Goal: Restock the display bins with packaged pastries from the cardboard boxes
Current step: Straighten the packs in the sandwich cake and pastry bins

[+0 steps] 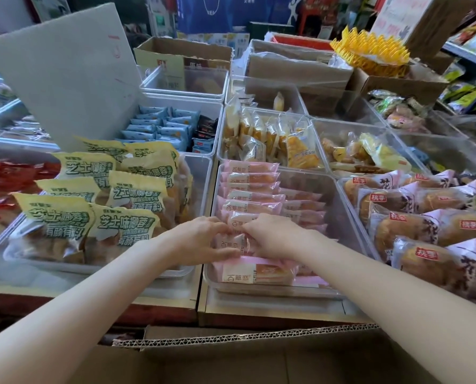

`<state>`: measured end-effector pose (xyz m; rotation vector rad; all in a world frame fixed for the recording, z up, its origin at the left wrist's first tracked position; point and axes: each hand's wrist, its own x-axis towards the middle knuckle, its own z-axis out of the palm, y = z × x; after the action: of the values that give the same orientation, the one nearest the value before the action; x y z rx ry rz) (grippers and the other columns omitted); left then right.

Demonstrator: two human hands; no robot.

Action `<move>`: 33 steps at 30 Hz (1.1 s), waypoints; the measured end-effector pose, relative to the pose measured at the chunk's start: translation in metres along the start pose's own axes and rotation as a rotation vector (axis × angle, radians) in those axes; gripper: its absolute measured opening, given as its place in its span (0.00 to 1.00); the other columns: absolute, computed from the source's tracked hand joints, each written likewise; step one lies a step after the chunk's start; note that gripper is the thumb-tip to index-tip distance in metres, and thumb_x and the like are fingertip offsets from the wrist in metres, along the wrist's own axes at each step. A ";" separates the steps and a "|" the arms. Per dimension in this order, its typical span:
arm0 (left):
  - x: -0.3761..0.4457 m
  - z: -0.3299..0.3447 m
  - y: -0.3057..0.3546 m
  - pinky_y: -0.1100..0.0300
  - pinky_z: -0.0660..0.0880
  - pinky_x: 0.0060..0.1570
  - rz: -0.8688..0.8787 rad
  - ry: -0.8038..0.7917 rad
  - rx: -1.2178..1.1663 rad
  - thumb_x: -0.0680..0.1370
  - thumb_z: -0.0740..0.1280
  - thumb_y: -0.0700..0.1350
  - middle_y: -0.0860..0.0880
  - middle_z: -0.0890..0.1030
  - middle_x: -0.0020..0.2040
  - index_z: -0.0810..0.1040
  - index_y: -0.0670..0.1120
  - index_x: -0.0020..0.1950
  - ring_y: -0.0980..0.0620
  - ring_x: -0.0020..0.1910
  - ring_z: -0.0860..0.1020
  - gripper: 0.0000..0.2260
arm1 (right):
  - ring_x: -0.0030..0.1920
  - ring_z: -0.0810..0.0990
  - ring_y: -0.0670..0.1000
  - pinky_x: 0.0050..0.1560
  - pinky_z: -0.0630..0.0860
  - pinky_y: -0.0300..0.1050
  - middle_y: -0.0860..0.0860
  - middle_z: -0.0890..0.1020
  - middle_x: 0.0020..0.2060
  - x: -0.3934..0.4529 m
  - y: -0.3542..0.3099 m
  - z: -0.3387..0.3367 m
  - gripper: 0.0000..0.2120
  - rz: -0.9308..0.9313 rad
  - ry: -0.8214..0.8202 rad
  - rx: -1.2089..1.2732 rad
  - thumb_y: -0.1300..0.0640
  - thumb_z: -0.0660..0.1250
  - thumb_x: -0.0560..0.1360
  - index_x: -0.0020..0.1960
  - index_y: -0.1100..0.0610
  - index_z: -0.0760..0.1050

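Head view, frame centre: left hand [203, 239] and right hand [272, 234] pinch a pink pastry packet [232, 242]; light, crushable, slippery film, so hold its ends.

Bright, even daylight; soft glare on clear plastic bins [350, 217]; wide-angle bowing and blur toward edges.

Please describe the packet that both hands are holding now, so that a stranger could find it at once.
Find the clear bin of pink packets in the front row, between the yellow packets and the round buns. The packet sits between the left hand and right hand, the only one gripped.
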<state>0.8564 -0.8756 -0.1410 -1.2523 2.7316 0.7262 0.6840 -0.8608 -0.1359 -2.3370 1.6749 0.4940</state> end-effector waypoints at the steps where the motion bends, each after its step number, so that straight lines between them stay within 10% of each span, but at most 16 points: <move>1: -0.001 0.000 -0.001 0.56 0.67 0.65 0.023 0.052 0.006 0.72 0.63 0.63 0.53 0.72 0.64 0.74 0.52 0.64 0.54 0.63 0.69 0.25 | 0.50 0.75 0.55 0.47 0.75 0.49 0.53 0.74 0.47 -0.003 0.002 0.000 0.09 0.005 0.035 0.020 0.53 0.66 0.75 0.54 0.53 0.72; 4: -0.005 -0.001 0.003 0.61 0.66 0.61 0.114 0.194 -0.011 0.70 0.65 0.63 0.55 0.74 0.59 0.77 0.52 0.57 0.55 0.60 0.69 0.21 | 0.58 0.68 0.53 0.53 0.68 0.48 0.53 0.71 0.51 -0.014 0.014 -0.002 0.11 0.000 0.122 0.037 0.53 0.66 0.75 0.55 0.54 0.69; 14: 0.004 0.003 0.028 0.53 0.59 0.67 0.110 -0.047 0.307 0.69 0.66 0.66 0.51 0.61 0.71 0.73 0.54 0.64 0.49 0.70 0.57 0.28 | 0.57 0.71 0.53 0.48 0.66 0.46 0.53 0.68 0.52 -0.011 0.021 0.006 0.19 0.019 0.108 -0.032 0.49 0.65 0.76 0.61 0.59 0.67; 22: 0.015 0.008 0.021 0.53 0.67 0.58 0.038 -0.095 0.348 0.73 0.61 0.64 0.51 0.70 0.65 0.75 0.49 0.63 0.50 0.61 0.71 0.25 | 0.55 0.73 0.50 0.57 0.74 0.47 0.50 0.74 0.56 -0.048 0.013 -0.022 0.27 -0.140 0.008 0.125 0.38 0.64 0.73 0.63 0.56 0.69; 33: 0.021 -0.008 0.019 0.55 0.66 0.59 0.063 -0.067 0.198 0.67 0.72 0.60 0.52 0.68 0.59 0.71 0.61 0.66 0.52 0.60 0.62 0.29 | 0.52 0.76 0.55 0.48 0.76 0.50 0.53 0.77 0.56 -0.040 0.010 0.013 0.19 -0.120 0.117 -0.128 0.58 0.59 0.77 0.67 0.58 0.64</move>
<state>0.8294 -0.8831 -0.1311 -1.0847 2.7200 0.4777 0.6609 -0.8242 -0.1318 -2.5867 1.5828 0.4618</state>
